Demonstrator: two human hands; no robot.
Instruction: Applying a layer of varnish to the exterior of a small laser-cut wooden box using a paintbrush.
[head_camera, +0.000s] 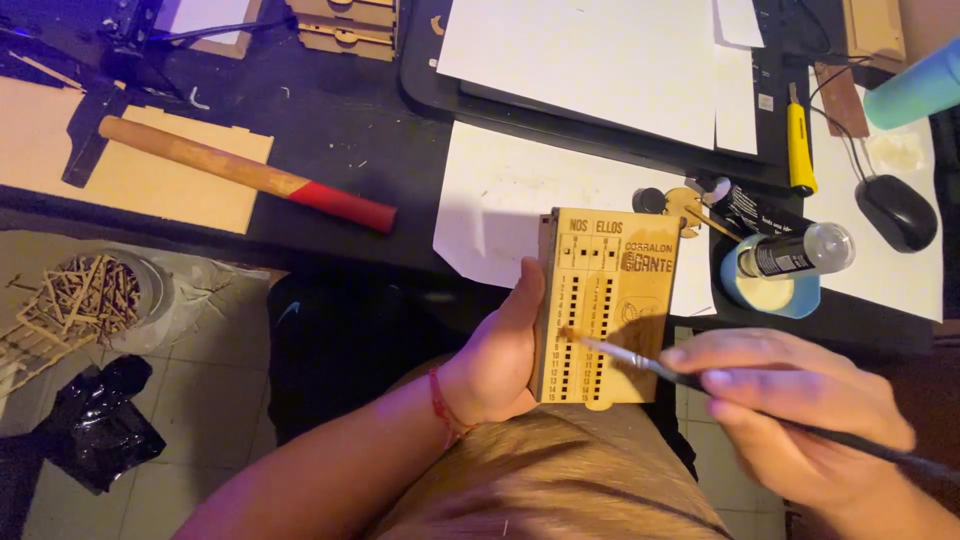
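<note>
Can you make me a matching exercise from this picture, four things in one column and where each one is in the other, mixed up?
Things:
1. wooden board
2. paintbrush
3. hammer
4. computer mouse

Places:
A. far right on the white paper
B. held in the left hand
C. lying on the dark tabletop, upper left
D. held in the right hand, tip on the board

Pairs: 1-B, 2-D, 3-C, 4-A
</note>
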